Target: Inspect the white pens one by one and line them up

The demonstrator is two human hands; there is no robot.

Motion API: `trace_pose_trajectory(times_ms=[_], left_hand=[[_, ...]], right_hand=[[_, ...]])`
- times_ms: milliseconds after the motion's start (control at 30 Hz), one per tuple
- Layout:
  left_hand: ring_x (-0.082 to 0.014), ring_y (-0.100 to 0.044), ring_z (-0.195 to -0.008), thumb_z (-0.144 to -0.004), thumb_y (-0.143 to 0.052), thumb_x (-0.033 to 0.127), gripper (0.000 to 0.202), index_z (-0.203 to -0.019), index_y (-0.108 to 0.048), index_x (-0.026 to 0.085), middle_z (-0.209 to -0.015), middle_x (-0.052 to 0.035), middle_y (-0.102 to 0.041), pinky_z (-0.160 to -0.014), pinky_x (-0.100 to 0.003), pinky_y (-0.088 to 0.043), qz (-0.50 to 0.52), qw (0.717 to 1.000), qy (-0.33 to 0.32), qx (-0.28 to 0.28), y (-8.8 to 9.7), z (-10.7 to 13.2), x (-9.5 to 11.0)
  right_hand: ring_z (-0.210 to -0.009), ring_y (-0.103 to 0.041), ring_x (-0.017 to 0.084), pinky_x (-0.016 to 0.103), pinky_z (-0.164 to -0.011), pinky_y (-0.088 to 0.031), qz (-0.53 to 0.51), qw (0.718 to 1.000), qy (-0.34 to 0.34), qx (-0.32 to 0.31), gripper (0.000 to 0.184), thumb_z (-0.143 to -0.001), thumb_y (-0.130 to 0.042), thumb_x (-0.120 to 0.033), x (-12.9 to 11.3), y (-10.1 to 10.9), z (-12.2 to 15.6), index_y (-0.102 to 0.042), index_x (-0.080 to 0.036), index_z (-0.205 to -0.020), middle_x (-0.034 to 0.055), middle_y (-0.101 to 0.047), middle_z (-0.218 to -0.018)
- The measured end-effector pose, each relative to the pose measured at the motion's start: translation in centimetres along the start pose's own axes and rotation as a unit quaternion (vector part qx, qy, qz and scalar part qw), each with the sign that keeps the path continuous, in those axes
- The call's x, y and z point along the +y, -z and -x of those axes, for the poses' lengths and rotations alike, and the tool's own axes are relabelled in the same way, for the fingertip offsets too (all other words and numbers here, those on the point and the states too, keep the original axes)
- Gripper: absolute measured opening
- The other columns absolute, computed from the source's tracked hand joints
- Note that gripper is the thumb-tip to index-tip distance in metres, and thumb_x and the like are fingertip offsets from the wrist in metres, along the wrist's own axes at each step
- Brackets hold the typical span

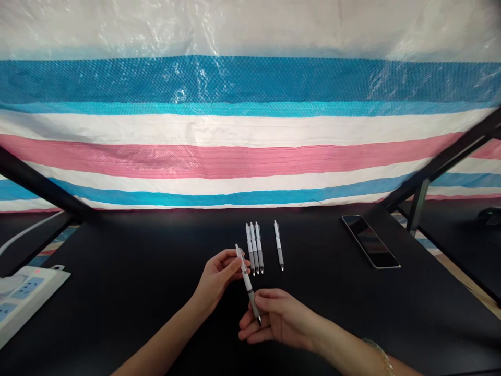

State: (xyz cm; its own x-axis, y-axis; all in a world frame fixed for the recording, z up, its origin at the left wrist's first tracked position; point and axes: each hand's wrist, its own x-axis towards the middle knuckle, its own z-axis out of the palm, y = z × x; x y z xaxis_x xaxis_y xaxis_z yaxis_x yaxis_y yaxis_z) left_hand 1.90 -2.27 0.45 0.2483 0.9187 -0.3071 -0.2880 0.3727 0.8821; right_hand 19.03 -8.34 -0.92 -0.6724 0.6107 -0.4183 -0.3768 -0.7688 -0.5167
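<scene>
A white retractable pen (pixel 248 282) with a grey grip is held slantwise above the table, its dark tip toward me. My left hand (pixel 222 274) pinches its upper end near the clip. Around the grey grip, the thumb and fingers of my right hand (pixel 276 318) close lower down. Just beyond my left fingertips, three similar pens (pixel 254 248) lie side by side on the black tabletop (pixel 156 250). Another single pen (pixel 278 245) lies a little to their right, apart from them.
A phone (pixel 371 242) lies face up at the right. On the left stands a white power strip (pixel 35 292) with a lit red light. Black metal bars (pixel 442 162) flank the table, and a striped plastic sheet (pixel 235 162) hangs behind it.
</scene>
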Motion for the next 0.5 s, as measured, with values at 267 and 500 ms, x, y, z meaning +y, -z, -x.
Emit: trace_pose_trajectory(times_ms=[267, 500], left_hand=[[-0.0159, -0.066, -0.068, -0.068, -0.074, 0.029, 0.025, -0.087, -0.066, 0.014, -0.077, -0.0071, -0.072, -0.064, -0.023, -0.052, 0.011, 1.000, 0.005, 0.013, -0.17, 0.12, 0.22], [-0.0152, -0.066, -0.069, -0.071, -0.072, 0.028, 0.024, -0.089, -0.065, 0.014, -0.078, -0.0068, -0.072, -0.065, -0.022, -0.051, 0.012, 1.000, -0.002, 0.010, -0.01, 0.06, 0.05]], right_hand=[[-0.088, -0.065, 0.027, 0.040, -0.081, -0.044, 0.016, 1.000, 0.003, -0.004, 0.034, -0.073, -0.068, -0.033, -0.31, -0.15, 0.19, -0.048, -0.013, -0.091, 0.0115, -0.066, -0.087], [-0.086, -0.066, 0.026, 0.037, -0.078, -0.045, 0.024, 1.000, 0.002, -0.001, 0.033, -0.074, -0.065, -0.034, -0.50, -0.14, 0.21, -0.045, -0.014, -0.091, 0.0108, -0.066, -0.087]])
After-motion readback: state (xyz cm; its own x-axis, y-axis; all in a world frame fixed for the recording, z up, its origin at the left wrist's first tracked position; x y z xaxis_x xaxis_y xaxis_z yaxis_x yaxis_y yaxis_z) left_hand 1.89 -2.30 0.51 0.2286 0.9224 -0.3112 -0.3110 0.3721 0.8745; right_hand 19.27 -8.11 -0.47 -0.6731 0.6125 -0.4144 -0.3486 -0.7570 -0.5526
